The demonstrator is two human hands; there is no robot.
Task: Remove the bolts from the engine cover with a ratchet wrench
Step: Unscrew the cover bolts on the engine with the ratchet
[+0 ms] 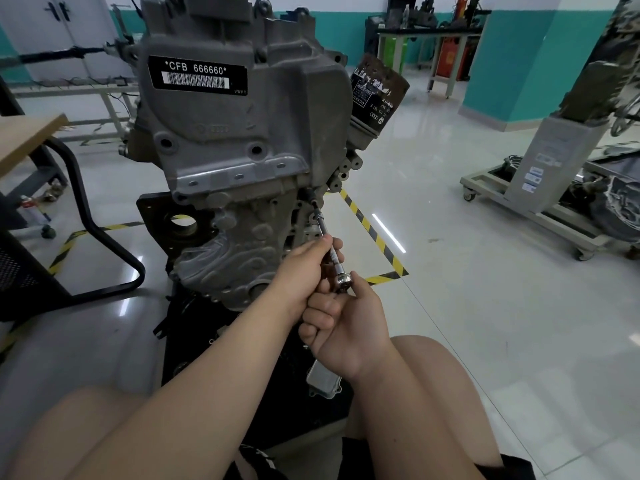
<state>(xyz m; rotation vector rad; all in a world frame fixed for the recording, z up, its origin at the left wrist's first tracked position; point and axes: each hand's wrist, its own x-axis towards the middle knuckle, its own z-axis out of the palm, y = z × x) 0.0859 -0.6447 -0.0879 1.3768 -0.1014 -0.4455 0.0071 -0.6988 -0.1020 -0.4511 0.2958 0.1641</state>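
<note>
The bolt (313, 202) I am working on sits low on the engine's right edge, just under the engine cover (242, 116); the socket (317, 215) on the long extension of the ratchet wrench (343, 283) is at it, though I cannot tell whether it is fully seated. The left hand (304, 268) pinches the extension shaft between thumb and curled fingers; the right hand (343, 327) is wrapped round the wrench handle below the head. The cover is on the block; two large holes in its face look empty, but I cannot make out whether the small spots along its lower flange are bolt heads or bare holes; I judge the job part done at best. Open floor (467, 271) lies to the right, so a swing that way has room; to the left the lower casing (225, 244) crowds the handle; the oil filter (377, 98) hangs above the socket; the knees (443, 375) close in from below.
</note>
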